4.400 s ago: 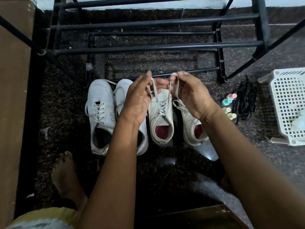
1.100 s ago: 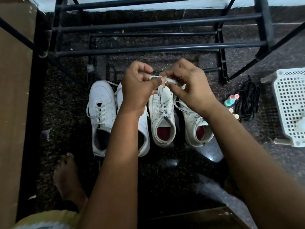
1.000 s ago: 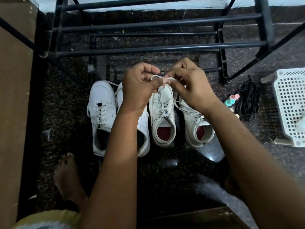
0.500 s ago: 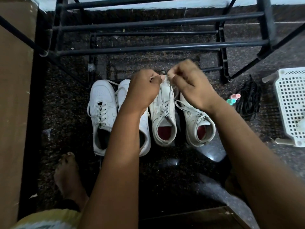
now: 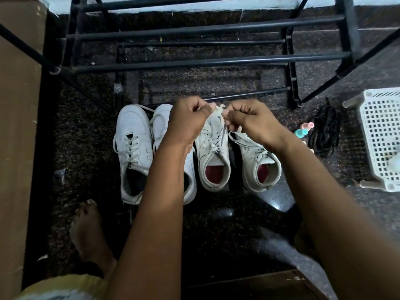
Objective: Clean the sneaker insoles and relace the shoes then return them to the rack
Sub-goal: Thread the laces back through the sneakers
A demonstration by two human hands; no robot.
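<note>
Left hand [image 5: 188,123] and right hand [image 5: 254,123] pinch lace [image 5: 219,109]; sneaker [image 5: 214,152] points toe-first at rack [image 5: 194,64].

One wide-angle camera, worn on the person's head, is looking steeply down and forward. It is sitting close above the row of four white lace-up sneakers [image 5: 212,146] on the dark speckled stone floor [image 5: 86,126], facing the black metal-tube shoe rack [image 5: 205,62] beyond.
</note>
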